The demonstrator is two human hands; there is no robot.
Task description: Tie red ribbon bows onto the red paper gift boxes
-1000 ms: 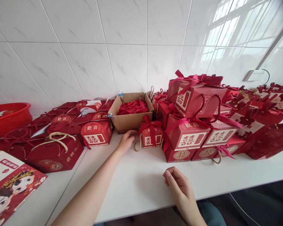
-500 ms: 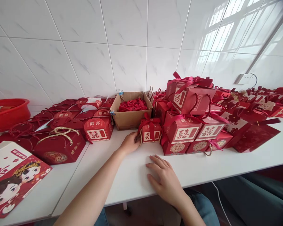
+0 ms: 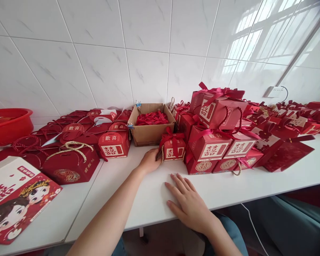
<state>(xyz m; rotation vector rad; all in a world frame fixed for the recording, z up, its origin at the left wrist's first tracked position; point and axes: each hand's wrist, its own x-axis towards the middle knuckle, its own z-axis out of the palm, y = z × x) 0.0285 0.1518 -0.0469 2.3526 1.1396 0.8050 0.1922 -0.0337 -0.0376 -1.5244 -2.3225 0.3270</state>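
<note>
My left hand (image 3: 150, 161) is at the left side of a small red gift box (image 3: 173, 148) tied with a red ribbon bow. Its fingers close on that side by the rope handle, with the fingertips partly hidden. The box stands upright on the white table, just left of a stack of red gift boxes (image 3: 209, 147). Nearer to me, my right hand (image 3: 188, 202) lies palm down on the tabletop with its fingers spread, holding nothing.
Behind the small box, a cardboard box (image 3: 152, 136) holds red ribbons. Many red boxes (image 3: 114, 145) crowd the left, with a large printed box (image 3: 18, 202) in front and a red basin (image 3: 29, 124) behind. More red bags and boxes (image 3: 285, 151) line the right.
The view has shifted slightly, so most things appear a little further right. Both hands keep nearly the same places, the left at the small box and the right flat on the table.
</note>
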